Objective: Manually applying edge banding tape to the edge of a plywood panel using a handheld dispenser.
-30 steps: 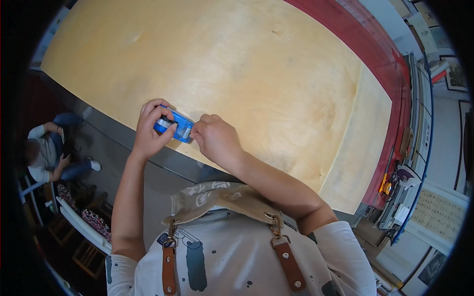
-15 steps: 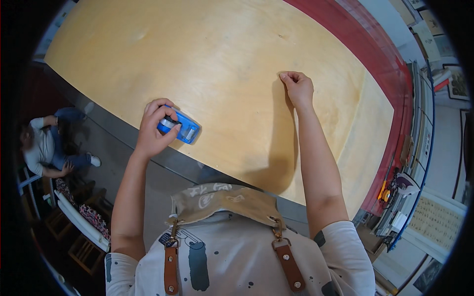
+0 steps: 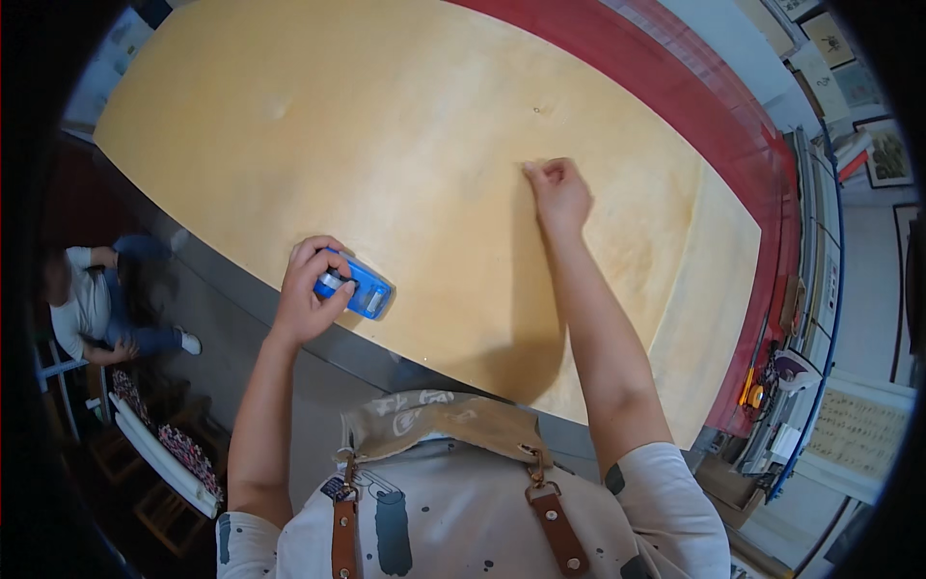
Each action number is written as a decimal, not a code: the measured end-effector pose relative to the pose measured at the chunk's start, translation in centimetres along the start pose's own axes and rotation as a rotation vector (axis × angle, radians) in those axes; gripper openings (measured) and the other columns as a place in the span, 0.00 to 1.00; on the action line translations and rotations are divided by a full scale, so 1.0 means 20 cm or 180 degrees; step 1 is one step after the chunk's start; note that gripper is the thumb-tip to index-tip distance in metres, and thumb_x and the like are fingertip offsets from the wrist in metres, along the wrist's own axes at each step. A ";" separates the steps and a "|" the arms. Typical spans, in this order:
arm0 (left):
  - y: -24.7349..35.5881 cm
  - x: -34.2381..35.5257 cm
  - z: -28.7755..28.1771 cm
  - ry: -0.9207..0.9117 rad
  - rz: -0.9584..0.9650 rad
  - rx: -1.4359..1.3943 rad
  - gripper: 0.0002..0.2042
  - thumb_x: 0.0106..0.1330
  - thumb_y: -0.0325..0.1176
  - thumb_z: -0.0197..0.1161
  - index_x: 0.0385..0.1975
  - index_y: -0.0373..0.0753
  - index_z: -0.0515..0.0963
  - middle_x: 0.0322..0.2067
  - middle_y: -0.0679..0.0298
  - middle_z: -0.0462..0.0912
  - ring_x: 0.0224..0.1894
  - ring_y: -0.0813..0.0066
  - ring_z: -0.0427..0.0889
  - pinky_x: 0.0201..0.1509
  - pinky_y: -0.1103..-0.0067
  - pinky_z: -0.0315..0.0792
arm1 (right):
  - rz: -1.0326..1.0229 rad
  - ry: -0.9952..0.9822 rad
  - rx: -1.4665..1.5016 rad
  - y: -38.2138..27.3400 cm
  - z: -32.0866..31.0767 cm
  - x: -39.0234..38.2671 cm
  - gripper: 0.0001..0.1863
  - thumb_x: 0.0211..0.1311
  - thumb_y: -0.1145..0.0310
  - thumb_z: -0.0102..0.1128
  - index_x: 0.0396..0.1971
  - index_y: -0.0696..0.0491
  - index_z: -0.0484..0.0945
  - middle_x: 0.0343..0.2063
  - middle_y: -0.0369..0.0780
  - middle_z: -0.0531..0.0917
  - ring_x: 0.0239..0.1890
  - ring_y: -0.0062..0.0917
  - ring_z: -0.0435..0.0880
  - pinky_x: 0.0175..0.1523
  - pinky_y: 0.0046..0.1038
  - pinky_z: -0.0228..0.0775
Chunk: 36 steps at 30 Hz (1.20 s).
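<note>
A large pale wooden board (image 3: 386,145) lies in front of me. At its near left edge, my left hand (image 3: 311,297) is closed around a small blue block-shaped tool (image 3: 374,295). A round grey-and-black part of the tool shows between thumb and fingers; its exact kind is not clear. My right hand (image 3: 562,201) is over the right half of the board, slightly blurred, with thumb and fingertips pinched together. Whatever may be between those fingertips is too small to make out. Its shadow falls across the wood toward me.
A red surface (image 3: 666,82) borders the board along the far and right sides. Beyond it, a rail holds an orange-handled tool (image 3: 748,386) and a purple-and-white iron (image 3: 796,370). At left sits another person (image 3: 92,304), near wooden stools and a floral cushion (image 3: 188,454).
The whole view has shifted, so the board sits lower in it. My right hand has moved a little left and away over the board. My left hand keeps its hold on the blue tool.
</note>
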<state>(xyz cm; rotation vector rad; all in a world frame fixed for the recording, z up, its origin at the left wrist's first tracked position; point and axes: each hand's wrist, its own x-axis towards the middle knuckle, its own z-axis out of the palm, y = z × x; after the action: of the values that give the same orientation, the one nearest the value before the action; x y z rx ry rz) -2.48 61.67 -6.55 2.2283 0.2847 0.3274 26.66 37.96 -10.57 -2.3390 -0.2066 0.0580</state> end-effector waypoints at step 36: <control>0.01 0.02 0.02 0.0163 0.0044 0.0113 0.11 0.46 0.30 0.69 0.28 0.42 0.75 0.45 0.59 0.76 0.51 0.57 0.73 0.54 0.68 0.69 | 0.0131 -0.0484 0.0436 0.13 -0.11 0.49 0.11 0.57 0.64 0.69 0.33 0.56 0.87 0.29 0.39 0.88 0.31 0.23 0.85 0.41 0.27 0.76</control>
<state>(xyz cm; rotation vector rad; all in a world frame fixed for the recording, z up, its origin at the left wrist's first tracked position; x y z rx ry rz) -1.88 61.40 -6.46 2.2600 0.3046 0.3901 36.88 36.27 -10.71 -2.2034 -0.2224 0.2628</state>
